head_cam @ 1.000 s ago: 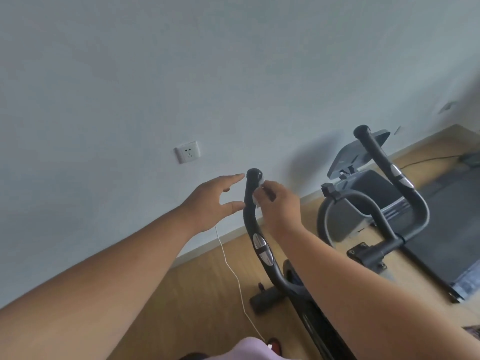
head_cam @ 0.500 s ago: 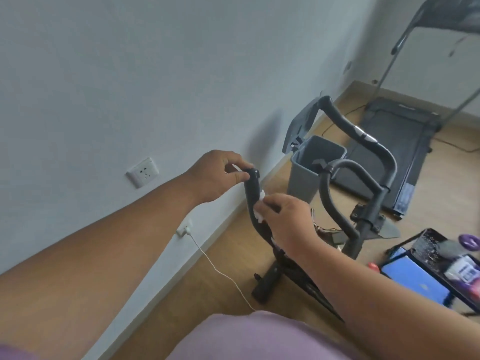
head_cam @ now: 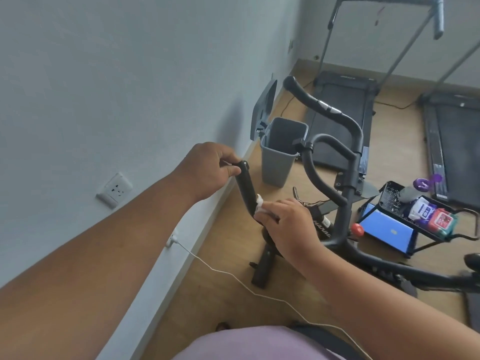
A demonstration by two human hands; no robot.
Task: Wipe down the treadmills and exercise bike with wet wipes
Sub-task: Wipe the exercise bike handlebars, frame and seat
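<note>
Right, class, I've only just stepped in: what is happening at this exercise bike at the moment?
A person is cleaning the black exercise bike. Their left hand grips the tip of the near black handlebar, steadying it. Their right hand presses a crumpled white wet wipe around the bar lower down. An open grey plastic bin stands by the wall, and two dark treadmills lie beyond.

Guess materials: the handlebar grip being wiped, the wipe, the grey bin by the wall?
Handlebar grip: matte black, no glare, likely foam or rubber sleeve over a tube; can't confirm.
Wet wipe in the right hand: white, crumpled, soft folds, looks like nonwoven cloth.
Bin: uniform grey, smooth thin walls, hinged lid open, probably moulded plastic.
Left hand grips the bar end.
</note>
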